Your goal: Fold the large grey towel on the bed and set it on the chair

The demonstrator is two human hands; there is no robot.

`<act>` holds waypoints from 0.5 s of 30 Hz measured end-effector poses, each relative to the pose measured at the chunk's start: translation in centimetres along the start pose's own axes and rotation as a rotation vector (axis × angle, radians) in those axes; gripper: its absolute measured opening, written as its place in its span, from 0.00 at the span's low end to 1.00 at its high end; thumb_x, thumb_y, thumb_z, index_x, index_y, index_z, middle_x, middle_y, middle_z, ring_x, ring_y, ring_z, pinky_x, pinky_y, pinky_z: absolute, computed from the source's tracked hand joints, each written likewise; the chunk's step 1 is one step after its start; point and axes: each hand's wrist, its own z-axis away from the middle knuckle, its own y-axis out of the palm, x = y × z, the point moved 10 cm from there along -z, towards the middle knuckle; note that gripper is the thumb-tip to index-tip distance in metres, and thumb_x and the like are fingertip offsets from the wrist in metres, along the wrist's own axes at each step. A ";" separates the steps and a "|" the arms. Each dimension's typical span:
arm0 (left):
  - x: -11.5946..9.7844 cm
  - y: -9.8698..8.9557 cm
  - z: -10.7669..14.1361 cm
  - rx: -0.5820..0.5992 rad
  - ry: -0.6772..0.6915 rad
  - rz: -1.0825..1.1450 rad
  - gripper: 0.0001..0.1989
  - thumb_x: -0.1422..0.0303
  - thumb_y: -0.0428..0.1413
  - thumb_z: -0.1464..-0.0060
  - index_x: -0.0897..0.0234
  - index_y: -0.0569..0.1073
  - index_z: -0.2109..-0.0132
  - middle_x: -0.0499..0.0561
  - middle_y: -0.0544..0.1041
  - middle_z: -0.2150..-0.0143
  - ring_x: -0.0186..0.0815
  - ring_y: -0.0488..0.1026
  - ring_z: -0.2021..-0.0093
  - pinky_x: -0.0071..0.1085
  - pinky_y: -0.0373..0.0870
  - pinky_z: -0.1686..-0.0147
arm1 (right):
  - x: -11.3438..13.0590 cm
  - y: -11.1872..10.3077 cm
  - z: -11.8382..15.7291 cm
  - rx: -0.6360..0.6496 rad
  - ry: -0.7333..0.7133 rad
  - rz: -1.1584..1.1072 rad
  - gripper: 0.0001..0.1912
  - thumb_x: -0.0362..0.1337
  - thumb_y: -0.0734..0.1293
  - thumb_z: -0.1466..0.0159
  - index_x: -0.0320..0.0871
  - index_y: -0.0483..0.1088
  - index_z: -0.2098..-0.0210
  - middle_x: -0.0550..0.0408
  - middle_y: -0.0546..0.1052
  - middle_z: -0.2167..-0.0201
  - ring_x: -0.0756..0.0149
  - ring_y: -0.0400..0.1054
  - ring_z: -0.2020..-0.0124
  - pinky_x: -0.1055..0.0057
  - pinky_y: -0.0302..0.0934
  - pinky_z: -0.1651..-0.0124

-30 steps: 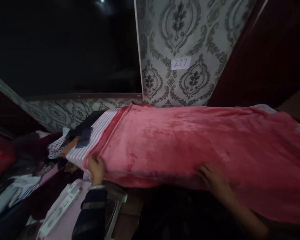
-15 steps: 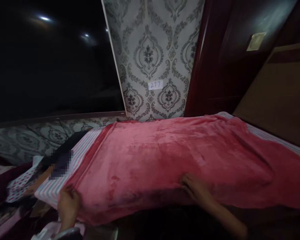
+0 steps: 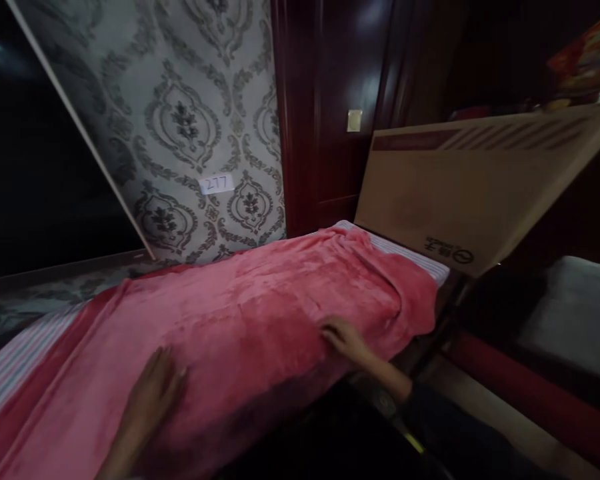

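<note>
A pink plush blanket (image 3: 215, 327) lies spread over a surface with a striped cloth beneath it. My left hand (image 3: 153, 393) rests on the near left part of the blanket, open, its fingers stretched out and the thumb apart. Farther right, my right hand (image 3: 344, 339) has its fingers bent and closed on the blanket near its front side. The striped cloth (image 3: 27, 350) shows along the left, and a strip of it also appears at the far right end. Several wrinkles gather in the blanket's far right corner.
A large cardboard box (image 3: 430, 193) stands at the right end. Behind the blanket are a patterned wall with a paper label (image 3: 217, 183), a dark red wooden panel (image 3: 325, 160) and a black screen (image 3: 45, 180). A grey object (image 3: 575, 317) sits at right.
The view has turned right, bringing more of the box in. My left hand has left the blanket's left edge and now lies flat farther in. My right hand stays on the blanket.
</note>
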 end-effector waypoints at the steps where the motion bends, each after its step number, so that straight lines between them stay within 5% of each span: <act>1: -1.5 1.2 -0.7 0.052 0.028 -0.022 0.33 0.51 0.45 0.53 0.64 0.73 0.45 0.61 0.73 0.38 0.50 0.60 0.31 0.47 0.55 0.31 | -2.2 -2.6 -0.2 -0.081 0.070 0.039 0.10 0.34 0.62 0.36 0.44 0.75 0.60 0.50 0.80 0.61 0.61 0.74 0.59 0.63 0.68 0.53; 4: -4.4 3.8 -1.4 0.171 0.021 -0.145 0.37 0.52 0.44 0.47 0.71 0.69 0.38 0.66 0.66 0.32 0.52 0.55 0.28 0.53 0.53 0.32 | -8.9 -11.0 0.0 -0.293 0.298 0.185 0.13 0.33 0.61 0.39 0.42 0.75 0.59 0.48 0.80 0.59 0.58 0.74 0.57 0.61 0.69 0.52; 9: -6.2 6.0 -0.2 0.225 0.031 -0.300 0.32 0.57 0.43 0.42 0.65 0.67 0.34 0.66 0.63 0.31 0.53 0.53 0.28 0.62 0.49 0.35 | -16.8 -23.7 1.3 -0.511 0.623 0.407 0.22 0.32 0.57 0.37 0.33 0.71 0.47 0.37 0.76 0.48 0.53 0.71 0.48 0.60 0.64 0.44; 12: -6.2 6.2 0.1 0.224 0.075 -0.332 0.30 0.57 0.46 0.44 0.62 0.71 0.37 0.64 0.66 0.32 0.53 0.54 0.28 0.62 0.50 0.35 | -20.0 -27.6 1.2 -0.503 0.757 0.507 0.25 0.31 0.58 0.38 0.30 0.69 0.43 0.34 0.76 0.48 0.51 0.71 0.48 0.59 0.64 0.44; 15: -5.9 6.0 0.1 0.228 0.106 -0.349 0.28 0.56 0.47 0.46 0.59 0.75 0.42 0.61 0.68 0.34 0.53 0.55 0.29 0.61 0.51 0.36 | -21.9 -28.3 -0.2 -0.414 0.759 0.568 0.24 0.32 0.59 0.37 0.30 0.70 0.44 0.35 0.78 0.50 0.52 0.72 0.49 0.61 0.64 0.46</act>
